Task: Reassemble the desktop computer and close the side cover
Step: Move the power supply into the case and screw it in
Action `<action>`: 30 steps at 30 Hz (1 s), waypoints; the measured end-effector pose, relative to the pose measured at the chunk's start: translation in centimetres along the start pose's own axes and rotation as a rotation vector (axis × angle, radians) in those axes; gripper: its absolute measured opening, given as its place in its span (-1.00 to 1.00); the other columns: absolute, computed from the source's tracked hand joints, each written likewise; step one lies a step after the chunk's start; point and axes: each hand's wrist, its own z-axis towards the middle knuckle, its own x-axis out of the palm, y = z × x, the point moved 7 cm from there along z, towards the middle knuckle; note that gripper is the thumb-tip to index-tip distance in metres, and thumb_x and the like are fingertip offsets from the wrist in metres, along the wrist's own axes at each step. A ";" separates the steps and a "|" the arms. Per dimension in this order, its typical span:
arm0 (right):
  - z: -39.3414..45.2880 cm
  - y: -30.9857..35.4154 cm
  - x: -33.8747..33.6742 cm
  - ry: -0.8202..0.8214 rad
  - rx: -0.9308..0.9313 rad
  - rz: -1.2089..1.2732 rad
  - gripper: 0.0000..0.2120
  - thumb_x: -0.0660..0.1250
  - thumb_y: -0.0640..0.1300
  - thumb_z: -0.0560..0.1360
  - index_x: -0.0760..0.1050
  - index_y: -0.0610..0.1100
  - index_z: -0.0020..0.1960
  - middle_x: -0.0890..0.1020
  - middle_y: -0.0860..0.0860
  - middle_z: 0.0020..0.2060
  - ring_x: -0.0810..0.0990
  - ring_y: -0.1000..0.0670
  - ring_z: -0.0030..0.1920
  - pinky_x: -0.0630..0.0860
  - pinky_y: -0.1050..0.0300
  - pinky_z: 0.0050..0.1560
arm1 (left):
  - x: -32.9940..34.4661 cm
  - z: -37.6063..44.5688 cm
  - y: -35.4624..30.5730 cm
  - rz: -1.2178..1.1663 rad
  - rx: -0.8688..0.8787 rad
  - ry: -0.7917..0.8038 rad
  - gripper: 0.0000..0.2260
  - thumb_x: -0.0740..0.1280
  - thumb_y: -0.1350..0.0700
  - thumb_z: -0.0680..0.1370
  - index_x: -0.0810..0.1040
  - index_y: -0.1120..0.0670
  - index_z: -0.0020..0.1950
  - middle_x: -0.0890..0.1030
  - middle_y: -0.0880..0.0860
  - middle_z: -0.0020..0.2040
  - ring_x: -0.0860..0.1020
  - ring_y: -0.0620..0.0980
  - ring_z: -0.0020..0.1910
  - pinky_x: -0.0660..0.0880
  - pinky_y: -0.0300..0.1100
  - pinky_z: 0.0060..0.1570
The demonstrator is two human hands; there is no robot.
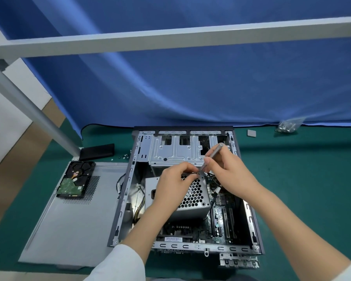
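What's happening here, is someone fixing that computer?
A person is putting an open grey desktop computer case back together on a green mat. The right hand grips a slim grey metal screwdriver, tip down near the top corner of the silver power supply box with the honeycomb grille. The left hand pinches something small at that spot. The flat grey side cover lies off to the left, with a bare hard drive resting on it.

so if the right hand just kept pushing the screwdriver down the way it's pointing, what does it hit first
Most likely the top corner of the power supply, right where the left hand pinches something small. The right hand holds the screwdriver tilted down-left toward that spot. Depth is unclear; the tip itself is hidden.
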 end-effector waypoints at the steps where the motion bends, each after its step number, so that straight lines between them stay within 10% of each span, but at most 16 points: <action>1: -0.1 0.0 0.1 0.009 -0.003 0.001 -0.93 0.22 -0.03 0.58 0.37 0.11 -0.07 0.66 0.09 -0.23 0.64 0.14 -0.17 0.55 0.03 0.00 | 0.0 0.1 0.0 -0.003 -0.009 -0.004 -0.82 0.46 0.05 0.44 0.58 -0.24 -0.23 0.62 -0.32 -0.21 0.57 -0.33 -0.18 0.50 -0.36 -0.14; 20: 0.5 2.4 0.9 0.215 -0.105 -0.385 -0.95 0.15 -0.01 0.60 0.28 0.09 -0.03 0.63 0.08 -0.21 0.59 0.02 -0.19 0.53 -0.01 -0.12 | -0.3 -0.7 -0.8 0.168 0.062 -0.069 -0.82 0.40 0.10 0.46 0.65 -0.14 0.01 0.68 -0.21 -0.12 0.61 -0.19 -0.06 0.55 -0.10 -0.01; 30: 1.8 3.7 1.1 0.383 -0.114 -0.564 -0.93 0.20 -0.02 0.58 0.39 0.00 0.01 0.65 0.03 -0.18 0.58 0.03 -0.17 0.52 0.03 -0.09 | -1.0 -1.3 -2.1 0.345 0.165 -0.207 -0.91 0.46 0.01 0.43 0.68 -0.14 -0.08 0.68 -0.13 -0.28 0.57 -0.04 -0.32 0.43 -0.20 -0.24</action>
